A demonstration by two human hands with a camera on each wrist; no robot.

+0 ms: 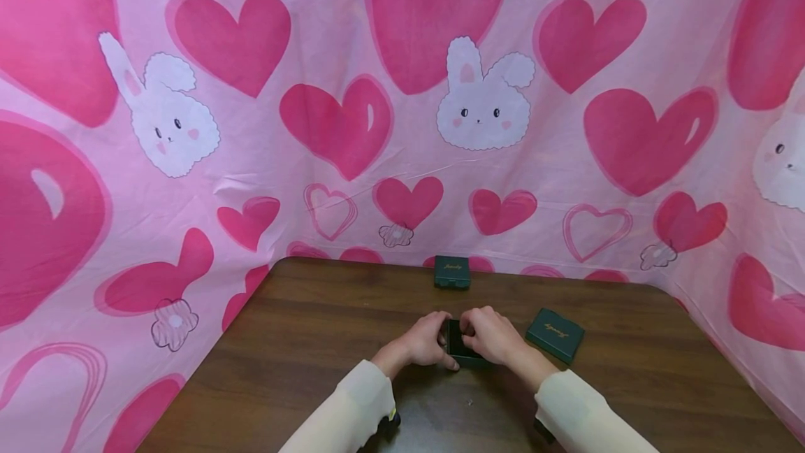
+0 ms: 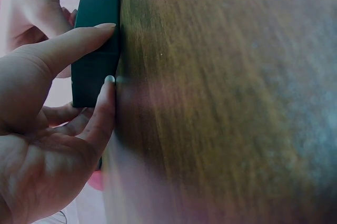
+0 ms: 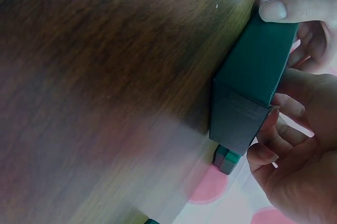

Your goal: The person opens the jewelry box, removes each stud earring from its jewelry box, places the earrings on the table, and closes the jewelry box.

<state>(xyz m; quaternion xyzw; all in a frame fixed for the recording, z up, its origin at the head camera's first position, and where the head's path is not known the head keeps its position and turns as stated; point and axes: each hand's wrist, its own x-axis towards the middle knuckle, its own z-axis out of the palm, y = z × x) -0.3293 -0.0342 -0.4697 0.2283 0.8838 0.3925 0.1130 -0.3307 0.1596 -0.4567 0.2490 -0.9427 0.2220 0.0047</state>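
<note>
A small dark green jewelry box point(image 1: 472, 361) with its top off and a black inside stands on the table in front of me. My left hand point(image 1: 429, 341) grips its left side, thumb along the near wall in the left wrist view and fingers around the corner. The right hand point(image 1: 493, 335) bends over the top, its curled fingertips point(image 3: 261, 154) at the rim and inside the box. What those fingertips hold, if anything, I cannot tell. Right of the hands lies a flat green lid point(image 1: 555, 335) with gold lettering.
A second green box point(image 1: 452, 272) with gold lettering sits at the far edge of the brown wooden table point(image 1: 327, 341). Behind it hangs a pink cloth point(image 1: 402, 152) with hearts and rabbits. A tiny light speck lies on the wood before the box.
</note>
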